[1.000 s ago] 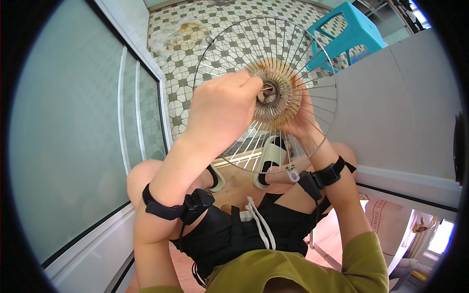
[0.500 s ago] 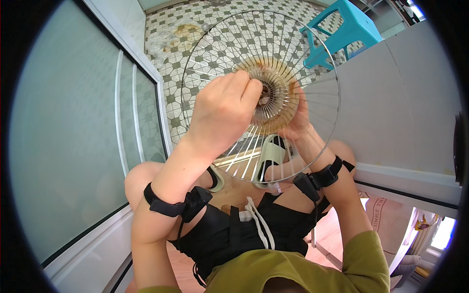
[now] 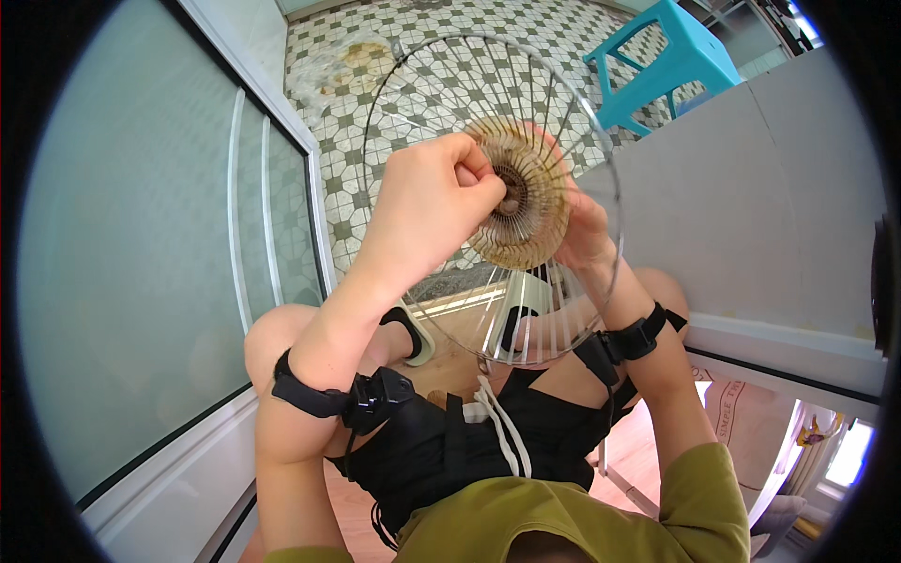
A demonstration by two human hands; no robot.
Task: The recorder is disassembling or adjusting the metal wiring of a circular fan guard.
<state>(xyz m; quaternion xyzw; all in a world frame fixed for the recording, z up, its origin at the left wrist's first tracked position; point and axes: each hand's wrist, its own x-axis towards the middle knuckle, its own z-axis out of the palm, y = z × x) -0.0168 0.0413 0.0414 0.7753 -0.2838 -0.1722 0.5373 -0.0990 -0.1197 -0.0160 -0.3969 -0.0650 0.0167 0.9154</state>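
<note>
the left hand [image 3: 427, 211] is pinching its fingers together on the hub [image 3: 514, 195] of a round wire fan grille [image 3: 441, 84], raised over the knees. the right hand [image 3: 580, 230] is gripping it from behind, fingers mostly hidden. a glass door [image 3: 141, 253] is crowding the left, a wall [image 3: 751, 206] the right; tiled floor [image 3: 375, 113] is lying open ahead beside a blue stool [image 3: 671, 61].

Between the left hand [image 3: 427, 211] and the right hand [image 3: 582, 230] sits a fan guard [image 3: 441, 89] of thin, shiny metal wire with a dull, grimy, probably plastic hub [image 3: 521, 197], above matt patterned floor tiles [image 3: 413, 56] and beside smooth frosted glass [image 3: 131, 253].
</note>
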